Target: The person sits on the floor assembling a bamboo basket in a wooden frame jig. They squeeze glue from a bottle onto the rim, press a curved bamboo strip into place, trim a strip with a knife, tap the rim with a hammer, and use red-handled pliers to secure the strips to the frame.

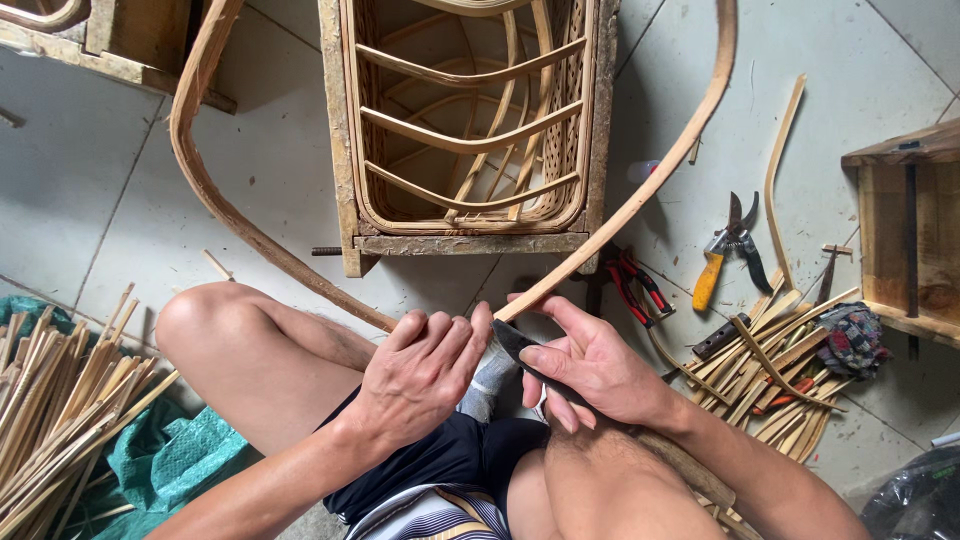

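Head view: left hand [420,375] clamped on long bent cane strip [640,190] above knees; right hand [590,365] pinches dark knife blade [515,340] against it. Strip looks light, springy, smooth; grip best close beside blade. Pruning shears [730,250] right, on floor.

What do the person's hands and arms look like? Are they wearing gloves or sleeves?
No gloves and no sleeves. The left hand and right hand are both bare, and both forearms are uncovered all the way to the picture's edge. No rings, watch or bracelets show. The only clothing in view is dark shorts with a striped hem.
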{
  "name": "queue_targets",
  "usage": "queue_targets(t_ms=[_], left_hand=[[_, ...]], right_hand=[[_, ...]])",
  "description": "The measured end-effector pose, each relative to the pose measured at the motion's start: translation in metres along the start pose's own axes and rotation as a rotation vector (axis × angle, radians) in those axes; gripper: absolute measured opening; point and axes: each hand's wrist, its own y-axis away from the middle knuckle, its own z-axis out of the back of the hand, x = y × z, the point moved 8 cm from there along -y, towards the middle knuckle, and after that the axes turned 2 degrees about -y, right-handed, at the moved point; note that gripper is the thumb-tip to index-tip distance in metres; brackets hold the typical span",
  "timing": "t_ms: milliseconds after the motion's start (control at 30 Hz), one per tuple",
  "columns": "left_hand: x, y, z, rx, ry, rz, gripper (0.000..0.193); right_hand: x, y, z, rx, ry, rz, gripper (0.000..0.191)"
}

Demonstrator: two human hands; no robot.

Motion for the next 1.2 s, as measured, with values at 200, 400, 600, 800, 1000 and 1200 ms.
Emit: queue_targets(t_ms=[200,400,600,800,1000,1200], left_hand=[[-0.003,0.005,0.013,-0.003,-0.042,-0.055,0.054],[-0.001,0.020,0.026,-0.027,-0.113,-0.112,0.053],[0.002,0.032,0.029,-0.023,-0.131,-0.127,0.051],[0.016,0.030,0.018,0.001,0.048,-0.068,0.055],[0.036,0.027,-0.001,0.006,0.320,0.076,0.043],[0.047,0.042,-0.013,0.048,0.439,0.089,0.040]], right_hand=[[-0.004,0.004,0.002,-0.032,-0.012,-0.007,0.052],[-0.010,0.005,0.005,-0.076,-0.048,-0.031,0.048],[-0.011,0.003,-0.001,-0.053,-0.052,-0.018,0.044],[-0.008,-0.002,-0.005,-0.021,-0.032,-0.048,0.049],[-0.002,0.004,0.002,-0.097,0.034,-0.015,0.060],[0.012,0.004,0.030,-0.268,0.017,0.060,0.061]])
